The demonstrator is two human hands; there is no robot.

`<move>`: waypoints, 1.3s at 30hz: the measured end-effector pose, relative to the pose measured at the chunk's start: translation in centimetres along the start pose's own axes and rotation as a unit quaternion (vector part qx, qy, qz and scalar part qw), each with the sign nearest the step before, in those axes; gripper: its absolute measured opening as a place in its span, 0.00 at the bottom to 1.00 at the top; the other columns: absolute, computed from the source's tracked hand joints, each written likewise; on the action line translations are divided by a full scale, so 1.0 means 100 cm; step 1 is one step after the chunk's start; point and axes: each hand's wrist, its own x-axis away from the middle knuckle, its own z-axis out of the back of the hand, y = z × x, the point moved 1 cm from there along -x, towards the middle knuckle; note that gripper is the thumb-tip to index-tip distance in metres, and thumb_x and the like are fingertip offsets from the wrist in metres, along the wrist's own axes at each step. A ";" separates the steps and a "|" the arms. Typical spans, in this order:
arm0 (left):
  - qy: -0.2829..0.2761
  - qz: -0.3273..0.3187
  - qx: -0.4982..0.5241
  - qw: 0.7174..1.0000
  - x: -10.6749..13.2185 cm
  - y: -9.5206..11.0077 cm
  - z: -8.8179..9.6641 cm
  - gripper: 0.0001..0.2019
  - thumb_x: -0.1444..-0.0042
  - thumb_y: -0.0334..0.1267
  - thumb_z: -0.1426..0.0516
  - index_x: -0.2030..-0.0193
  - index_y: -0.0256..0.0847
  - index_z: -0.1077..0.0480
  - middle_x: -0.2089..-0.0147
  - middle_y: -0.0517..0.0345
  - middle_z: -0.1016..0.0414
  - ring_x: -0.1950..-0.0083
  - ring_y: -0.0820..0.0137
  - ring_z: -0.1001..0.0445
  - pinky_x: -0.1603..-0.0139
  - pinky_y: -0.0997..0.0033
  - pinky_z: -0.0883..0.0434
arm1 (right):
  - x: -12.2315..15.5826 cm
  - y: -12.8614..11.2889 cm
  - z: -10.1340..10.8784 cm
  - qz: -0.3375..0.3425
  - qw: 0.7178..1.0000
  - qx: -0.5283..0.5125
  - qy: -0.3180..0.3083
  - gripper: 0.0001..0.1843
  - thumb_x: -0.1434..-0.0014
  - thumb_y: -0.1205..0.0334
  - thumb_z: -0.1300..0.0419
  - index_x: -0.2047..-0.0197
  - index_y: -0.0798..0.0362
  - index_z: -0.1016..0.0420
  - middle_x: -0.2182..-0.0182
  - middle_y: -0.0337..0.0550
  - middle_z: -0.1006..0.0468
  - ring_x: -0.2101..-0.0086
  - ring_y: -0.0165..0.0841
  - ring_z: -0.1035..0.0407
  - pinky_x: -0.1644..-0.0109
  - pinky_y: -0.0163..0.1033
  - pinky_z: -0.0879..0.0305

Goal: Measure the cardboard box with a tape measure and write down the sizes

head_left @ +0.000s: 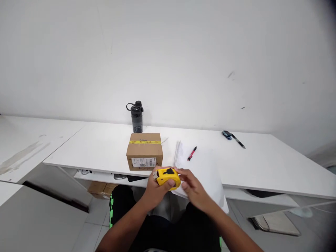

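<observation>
A yellow tape measure (168,177) with a black lock button is in my hands, above the desk's front edge. Its metal tape end pokes out a little on the left. My left hand (155,190) is closed around its left part, thumb pressed along the near side. At its right end, the curled fingers of my right hand (193,187) touch the case, with the thumb close below. Just beyond my left hand is a taped cardboard box (145,150) with a white label. White sheets of paper (204,171) lie to the right, partly behind my right hand.
A red and black pen (192,153) rests on the paper. Behind the box stands a dark water bottle (137,119). A small dark blue object (227,134) with a dark strip lies farther right on the white desk (262,164). Below is an open shelf (102,177).
</observation>
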 end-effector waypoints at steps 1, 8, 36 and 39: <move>-0.018 0.033 -0.009 0.999 -0.005 -0.006 -0.003 0.25 0.51 0.54 0.34 0.52 0.39 0.30 0.51 0.46 0.22 0.54 0.61 0.22 0.56 0.64 0.25 | -0.004 0.008 0.016 -0.011 0.999 0.038 -0.020 0.28 0.31 0.40 0.61 0.45 0.46 0.29 0.51 0.50 0.23 0.59 0.38 0.24 0.53 0.46 0.27; -0.211 0.065 -0.162 0.962 -0.069 -0.029 -0.013 0.26 0.54 0.49 0.31 0.49 0.43 0.26 0.43 0.47 0.25 0.46 0.61 0.25 0.47 0.64 0.30 | -0.070 0.092 0.116 -0.195 0.824 0.532 -0.018 0.24 0.34 0.66 0.56 0.37 0.56 0.36 0.54 0.62 0.23 0.57 0.46 0.27 0.54 0.52 0.37; -0.187 0.159 -0.116 0.963 -0.108 -0.075 -0.007 0.26 0.55 0.51 0.31 0.54 0.38 0.29 0.60 0.53 0.24 0.62 0.70 0.26 0.62 0.70 0.30 | -0.085 0.126 0.071 -0.244 0.952 0.080 0.165 0.24 0.41 0.42 0.45 0.81 0.49 0.40 0.78 0.39 0.30 0.73 0.34 0.37 0.66 0.40 0.41; -0.195 0.162 -0.110 0.961 -0.108 -0.072 -0.008 0.26 0.54 0.52 0.32 0.54 0.38 0.30 0.60 0.53 0.24 0.62 0.69 0.26 0.62 0.70 0.29 | -0.084 0.126 0.068 -0.256 0.949 0.087 0.164 0.24 0.43 0.46 0.44 0.81 0.48 0.48 0.82 0.35 0.37 0.75 0.32 0.43 0.69 0.39 0.46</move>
